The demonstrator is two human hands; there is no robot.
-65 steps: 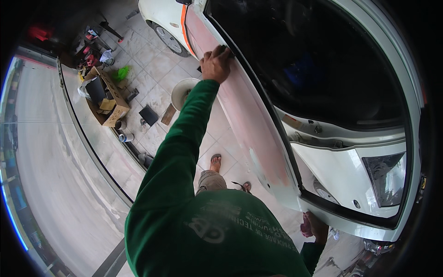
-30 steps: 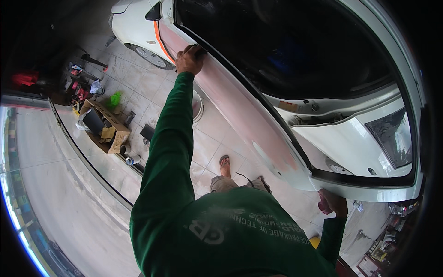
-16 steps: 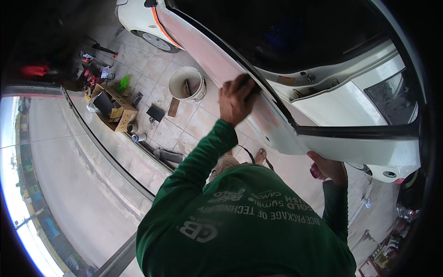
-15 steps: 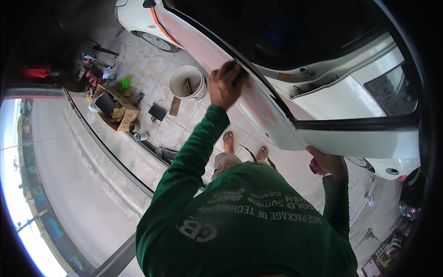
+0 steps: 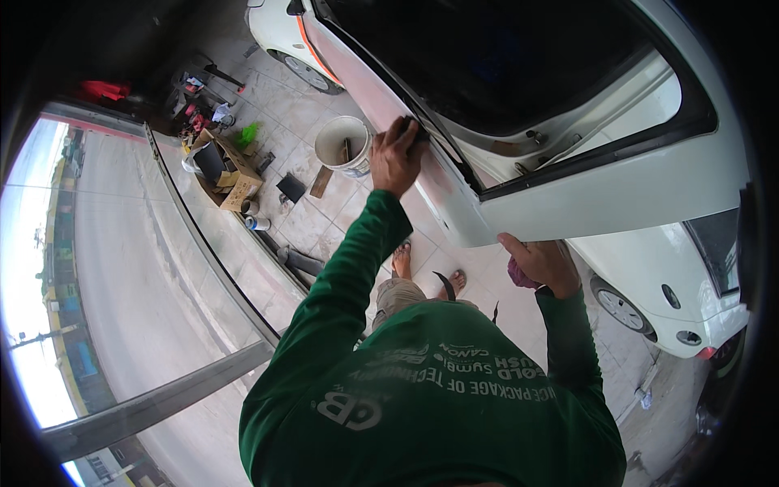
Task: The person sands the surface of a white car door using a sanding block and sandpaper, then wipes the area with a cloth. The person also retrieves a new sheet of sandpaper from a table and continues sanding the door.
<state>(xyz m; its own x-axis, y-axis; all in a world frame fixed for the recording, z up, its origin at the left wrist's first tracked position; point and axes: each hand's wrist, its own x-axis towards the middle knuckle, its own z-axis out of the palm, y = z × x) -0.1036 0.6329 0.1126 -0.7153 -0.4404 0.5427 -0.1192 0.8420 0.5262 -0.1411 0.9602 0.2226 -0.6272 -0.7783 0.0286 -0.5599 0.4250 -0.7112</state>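
My left hand (image 5: pixel 395 161) is closed around a small dark block (image 5: pixel 416 134), pressed to the outer face of a white car door (image 5: pixel 617 203). Pale pink patches (image 5: pixel 365 84) cover part of that door panel, just below the window's black trim. At the door's lower corner, my right hand (image 5: pixel 545 265) grips the edge with the thumb on top. A crumpled purple-pink cloth (image 5: pixel 522 274) is tucked in its curled fingers, which are partly hidden. The door stands swung open from the car body.
A white bucket (image 5: pixel 343 140) stands on the tiled floor beyond my left hand. Left of it lie a dark flat piece (image 5: pixel 291 187), a wooden strip (image 5: pixel 321 182) and a cardboard box (image 5: pixel 235 183) of scraps. A metal-framed glass panel (image 5: pixel 162 398) runs along my left. The car's rear wheel (image 5: pixel 623 308) is at right.
The view has turned, so the door and bucket sit differently and more of the car's rear shows. My left hand stays on the panel with the block; my right hand keeps its hold.
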